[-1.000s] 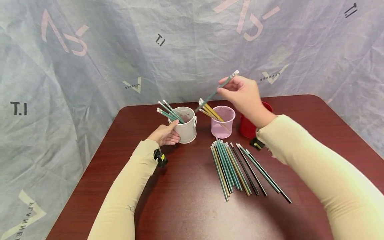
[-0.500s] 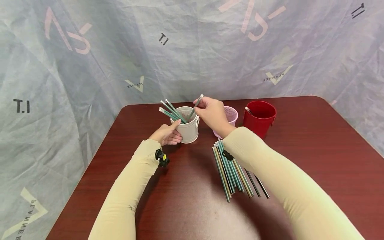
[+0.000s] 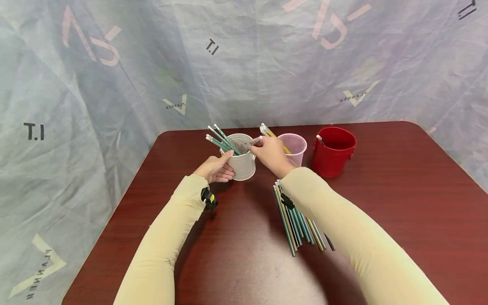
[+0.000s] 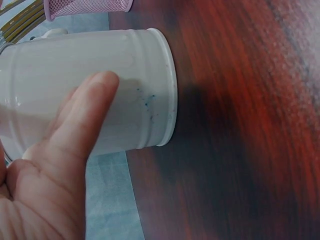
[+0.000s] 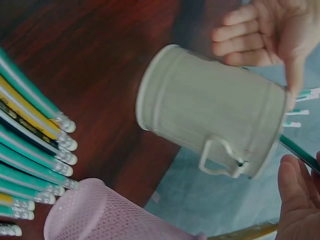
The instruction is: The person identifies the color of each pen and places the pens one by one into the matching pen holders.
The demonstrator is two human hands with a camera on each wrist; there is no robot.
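Note:
A white metal bucket (image 3: 244, 168) with a side handle stands on the table, with several green pencils (image 3: 222, 141) leaning out of its left side. Beside it, my left hand (image 3: 216, 168) rests its thumb on the rim and lays fairly straight fingers along the wall. In the right wrist view, its palm side shows. My right hand (image 3: 272, 154) is at the opposite rim, pinching a green pencil (image 5: 296, 149) whose lower part is inside the bucket. Only the white eraser end shows above the fingers in the head view.
A pink mesh cup (image 3: 296, 148) holding yellow pencils (image 3: 270, 132) stands behind my right hand. Further right is a red bucket (image 3: 332, 159) with a pencil in it. Several green, yellow and black pencils (image 3: 291, 228) lie on the table (image 3: 236, 262), partly under my right forearm.
My right hand has come down and left from above the pink cup, bringing the pencil into the white bucket and lowering it further. My left hand stays at the bucket.

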